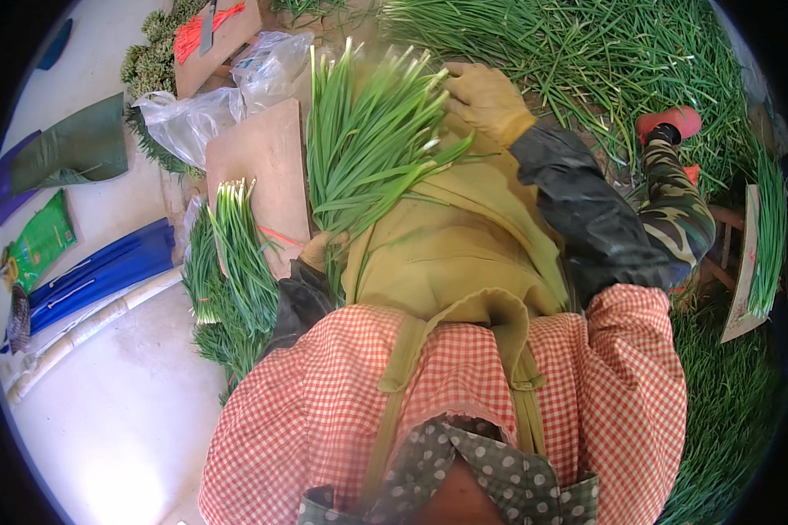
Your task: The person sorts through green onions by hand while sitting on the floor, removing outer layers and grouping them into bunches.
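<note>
A loose bunch of garlic chives (pixel 374 131) lies across my lap on a mustard-yellow apron (pixel 459 230), its pale cut ends pointing away from me. My left hand (pixel 322 249), in a glove, is closed around the leafy lower part of the bunch. Beside the pale ends on the right is my right hand (pixel 486 102), in a yellow glove, its fingers bent against the nearest stalks. Whether those fingers grip any stalk is hidden. Left of my lap stands a board (pixel 266 170), with a red tie (pixel 281 236) on it. Bundled chives (pixel 240 262) rest at its near left side.
Loose chives (pixel 597 52) cover the ground ahead and right. Another person's camouflage-clad leg (pixel 676 203) is at right, near a board (pixel 739 275) bearing chives. Ahead left are plastic bags (pixel 197 118) and a board with red ties (pixel 200 33) and a knife (pixel 207 29). A pole (pixel 105 321) lies left.
</note>
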{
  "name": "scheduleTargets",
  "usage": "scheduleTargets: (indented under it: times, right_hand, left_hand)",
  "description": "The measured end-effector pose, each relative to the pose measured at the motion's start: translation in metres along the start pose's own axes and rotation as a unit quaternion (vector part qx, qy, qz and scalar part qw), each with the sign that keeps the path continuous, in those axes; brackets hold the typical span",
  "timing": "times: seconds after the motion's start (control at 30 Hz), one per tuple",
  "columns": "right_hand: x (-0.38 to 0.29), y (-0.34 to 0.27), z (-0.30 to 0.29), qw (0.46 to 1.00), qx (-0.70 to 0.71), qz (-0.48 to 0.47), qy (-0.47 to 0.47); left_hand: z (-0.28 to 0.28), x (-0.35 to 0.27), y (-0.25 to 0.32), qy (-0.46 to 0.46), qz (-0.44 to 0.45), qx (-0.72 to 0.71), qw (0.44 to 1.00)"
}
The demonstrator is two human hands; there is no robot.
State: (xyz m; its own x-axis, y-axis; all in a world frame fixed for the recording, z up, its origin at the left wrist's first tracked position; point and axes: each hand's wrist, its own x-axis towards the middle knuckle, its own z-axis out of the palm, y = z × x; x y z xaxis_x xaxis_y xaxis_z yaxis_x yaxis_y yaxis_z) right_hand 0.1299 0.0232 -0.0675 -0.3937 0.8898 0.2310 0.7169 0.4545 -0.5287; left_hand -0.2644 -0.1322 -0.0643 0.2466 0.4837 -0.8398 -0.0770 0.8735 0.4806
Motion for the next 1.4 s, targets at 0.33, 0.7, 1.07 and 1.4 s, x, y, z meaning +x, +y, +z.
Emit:
scheduleTargets:
  times: [0.33, 0.7, 1.07, 1.4]
  right_hand:
    - [-0.046, 0.159, -0.034, 0.864, -0.201, 0.455, -0.077]
    - [-0.025, -0.046, 0.039, 0.766, 0.546, 0.308, -0.143]
    - [-0.111, 0.118, -0.039, 0.570, 0.629, 0.501, 0.170]
    - [-0.104, 0.025, 0.033, 0.957, 0.140, 0.230, -0.110]
  left_hand:
    - [-0.001, 0.007, 0.011, -0.039, -0.024, -0.036, 0.998]
    - [0.004, -0.002, 0.017, -0.020, -0.023, -0.003, 1.000]
    - [-0.015, 0.011, 0.000, -0.044, -0.026, -0.002, 0.999]
    - [-0.011, 0.005, 0.001, -0.029, -0.024, -0.013, 0.999]
